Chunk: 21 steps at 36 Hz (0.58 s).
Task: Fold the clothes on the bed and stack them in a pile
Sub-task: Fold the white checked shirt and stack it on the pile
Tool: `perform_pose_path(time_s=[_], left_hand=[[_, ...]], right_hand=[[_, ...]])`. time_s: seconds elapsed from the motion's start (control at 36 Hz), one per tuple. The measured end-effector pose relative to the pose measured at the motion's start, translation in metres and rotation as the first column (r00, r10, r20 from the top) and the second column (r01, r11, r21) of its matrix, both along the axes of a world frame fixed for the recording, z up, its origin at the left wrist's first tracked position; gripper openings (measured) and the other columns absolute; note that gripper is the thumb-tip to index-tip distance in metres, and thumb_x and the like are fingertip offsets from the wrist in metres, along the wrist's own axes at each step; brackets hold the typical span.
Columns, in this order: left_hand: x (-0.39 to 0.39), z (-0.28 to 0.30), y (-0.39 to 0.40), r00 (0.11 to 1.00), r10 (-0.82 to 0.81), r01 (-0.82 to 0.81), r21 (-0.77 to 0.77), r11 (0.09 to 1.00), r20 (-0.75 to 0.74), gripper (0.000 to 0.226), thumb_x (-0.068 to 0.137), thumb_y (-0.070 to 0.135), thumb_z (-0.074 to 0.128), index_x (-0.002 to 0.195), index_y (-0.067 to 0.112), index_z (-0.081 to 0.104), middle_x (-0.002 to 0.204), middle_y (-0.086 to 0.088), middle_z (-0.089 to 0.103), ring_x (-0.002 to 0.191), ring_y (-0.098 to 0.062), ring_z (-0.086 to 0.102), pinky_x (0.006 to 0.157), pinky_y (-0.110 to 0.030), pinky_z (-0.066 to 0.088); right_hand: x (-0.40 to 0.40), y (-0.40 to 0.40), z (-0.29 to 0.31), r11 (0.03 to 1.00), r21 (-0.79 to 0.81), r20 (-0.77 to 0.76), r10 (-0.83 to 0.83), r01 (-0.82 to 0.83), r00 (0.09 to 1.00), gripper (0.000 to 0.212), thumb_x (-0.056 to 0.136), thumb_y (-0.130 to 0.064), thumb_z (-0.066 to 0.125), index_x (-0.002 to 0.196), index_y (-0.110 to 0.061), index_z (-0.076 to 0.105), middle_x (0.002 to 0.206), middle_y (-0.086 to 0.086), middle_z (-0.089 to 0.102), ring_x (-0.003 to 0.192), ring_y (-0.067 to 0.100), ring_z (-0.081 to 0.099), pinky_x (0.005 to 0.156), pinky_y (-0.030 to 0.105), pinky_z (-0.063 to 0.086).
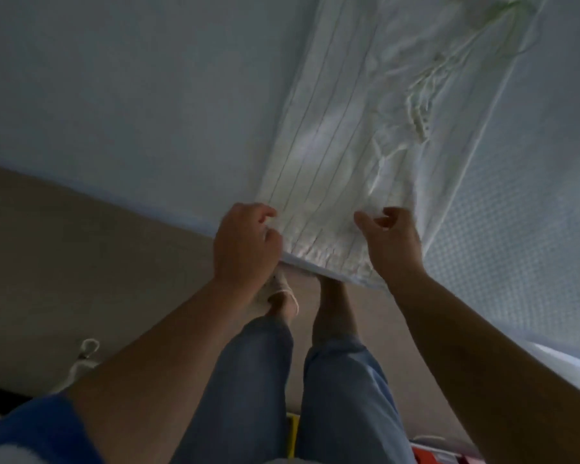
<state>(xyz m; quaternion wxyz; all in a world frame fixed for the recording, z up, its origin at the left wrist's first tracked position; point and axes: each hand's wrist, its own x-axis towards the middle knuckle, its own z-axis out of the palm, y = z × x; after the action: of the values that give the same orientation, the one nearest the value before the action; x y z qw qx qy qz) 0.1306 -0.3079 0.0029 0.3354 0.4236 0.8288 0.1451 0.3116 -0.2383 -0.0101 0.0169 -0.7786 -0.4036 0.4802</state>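
A pale, thin-striped garment [342, 155] lies stretched out lengthwise on a bed [131, 95], running from the near edge of the mattress away to the far right, where it bunches into creases and what looks like a greenish drawstring. It may be a pair of light trousers, though the soft focus makes that hard to confirm. At the near end, the left hand [245, 246] pinches the garment's left corner, its grip closed round the hem with fingers curled. The right hand [390, 244] is at the right corner, thumb and fingers bent toward the cloth; whether it is pinching the fabric cannot be told. The bed is covered in a light blue sheet, with a textured stretch to the right. Below the mattress edge are a beige floor [64, 262], the person's legs in blue trousers [315, 396], and bare feet. A white cord [81, 360] lies on the floor at the near left. The task looks to be at an early stage: this piece is laid flat but not yet folded over, and no finished pile is in view. No baskets or other containers can be seen.
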Motion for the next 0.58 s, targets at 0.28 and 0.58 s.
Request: perform_pose_path(time_s=[0.28, 0.58], left_hand=[[-0.029, -0.039, -0.034, 0.984, -0.146, 0.151, -0.045, 0.988, 0.101, 0.049, 0.074, 0.015, 0.072, 0.120, 0.015, 0.055, 0.117, -0.006, 0.051, 0.102, -0.017, 0.051, 0.077, -0.026, 0.039], [-0.020, -0.040, -0.028, 0.974, -0.199, 0.213, 0.144, 0.966, -0.106, 0.028, 0.066, -0.008, 0.060, 0.091, 0.004, 0.060, 0.092, -0.013, 0.052, 0.069, -0.020, 0.047, 0.055, -0.027, 0.034]], right_hand=[[-0.024, -0.027, -0.010, 0.952, -0.229, -0.246, -0.260, 0.204, 0.934, 0.011, 0.080, -0.023, 0.071, 0.079, -0.019, 0.060, 0.085, 0.001, 0.064, 0.085, 0.020, 0.062, 0.081, 0.033, 0.051], [-0.008, -0.037, 0.003, 0.936, -0.128, -0.442, -0.350, 0.329, 0.826, 0.014, 0.086, -0.009, 0.061, 0.099, -0.013, 0.060, 0.092, 0.001, 0.069, 0.083, 0.018, 0.070, 0.074, 0.036, 0.057]])
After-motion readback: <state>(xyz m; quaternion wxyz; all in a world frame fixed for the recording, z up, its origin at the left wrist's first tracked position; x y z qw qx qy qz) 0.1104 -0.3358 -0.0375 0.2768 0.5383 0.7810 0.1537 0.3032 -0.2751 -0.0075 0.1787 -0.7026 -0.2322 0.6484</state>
